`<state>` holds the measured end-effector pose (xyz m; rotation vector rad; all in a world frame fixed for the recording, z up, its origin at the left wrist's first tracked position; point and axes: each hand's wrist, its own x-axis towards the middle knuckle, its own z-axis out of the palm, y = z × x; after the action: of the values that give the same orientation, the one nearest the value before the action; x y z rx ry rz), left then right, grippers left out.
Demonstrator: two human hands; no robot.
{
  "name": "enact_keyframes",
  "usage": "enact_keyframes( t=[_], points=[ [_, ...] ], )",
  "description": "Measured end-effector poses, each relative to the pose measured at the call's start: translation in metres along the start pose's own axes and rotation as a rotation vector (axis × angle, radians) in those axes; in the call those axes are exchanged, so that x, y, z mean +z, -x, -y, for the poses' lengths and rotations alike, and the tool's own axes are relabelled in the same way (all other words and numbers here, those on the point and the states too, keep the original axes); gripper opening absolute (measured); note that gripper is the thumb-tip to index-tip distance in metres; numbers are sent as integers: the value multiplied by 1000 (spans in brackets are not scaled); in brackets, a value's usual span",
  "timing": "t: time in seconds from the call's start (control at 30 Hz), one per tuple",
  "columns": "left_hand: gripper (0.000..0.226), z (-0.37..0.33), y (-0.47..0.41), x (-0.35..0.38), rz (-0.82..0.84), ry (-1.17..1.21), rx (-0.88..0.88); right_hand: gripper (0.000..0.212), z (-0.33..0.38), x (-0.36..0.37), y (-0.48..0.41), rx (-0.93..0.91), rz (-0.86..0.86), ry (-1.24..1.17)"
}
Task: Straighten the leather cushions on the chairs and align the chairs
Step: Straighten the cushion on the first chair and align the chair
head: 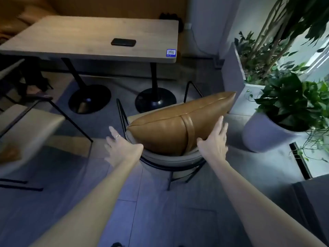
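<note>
From the head view, your right hand (214,142) lies flat against the near right side of the cushion (178,125), fingers spread and pointing up, thumb out toward the strap; it presses the leather without closing around it. Your left hand (122,145) is open too, fingers splayed and blurred, with a ring on one finger. It sits just beside the cushion's left corner, over the chair (170,160) back rim, and you cannot tell from here whether it touches either. The cushion stands on edge in the chair, tilted, its right corner higher than its left. The chair stands near the table (92,38), which carries a phone (123,42). A second chair (26,125) stands to your left, and a potted plant (277,122) stands to your right.
</note>
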<state>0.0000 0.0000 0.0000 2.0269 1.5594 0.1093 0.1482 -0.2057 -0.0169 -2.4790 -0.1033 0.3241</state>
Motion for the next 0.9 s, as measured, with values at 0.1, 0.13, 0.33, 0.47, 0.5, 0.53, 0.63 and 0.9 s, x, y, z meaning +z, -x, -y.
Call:
enact_keyframes(
  t=[0.1,0.13,0.33,0.47,0.5,0.53,0.63,0.9],
  points=[
    [114,10,-6,20,183,116,-151,112,-12,16,-11,222,8,-165],
    [112,13,-10,30,246,175,-183,112,-17,21,-16,283,19,-210],
    [103,11,-25,85,395,335,-248,108,-40,47,-33,530,55,-465],
    [83,12,-24,108,424,419,-256,110,-45,54,-32,589,153,-660],
    [80,11,-26,112,421,446,-255,109,-45,54,-31,586,163,-666],
    [76,11,-28,113,422,461,-266,108,-44,53,-31,580,174,-663],
    [72,12,-32,114,423,451,-278,103,-45,53,-29,556,185,-636],
    [78,22,-49,92,412,485,-228,93,-31,71,-15,542,200,-667]
  ],
)
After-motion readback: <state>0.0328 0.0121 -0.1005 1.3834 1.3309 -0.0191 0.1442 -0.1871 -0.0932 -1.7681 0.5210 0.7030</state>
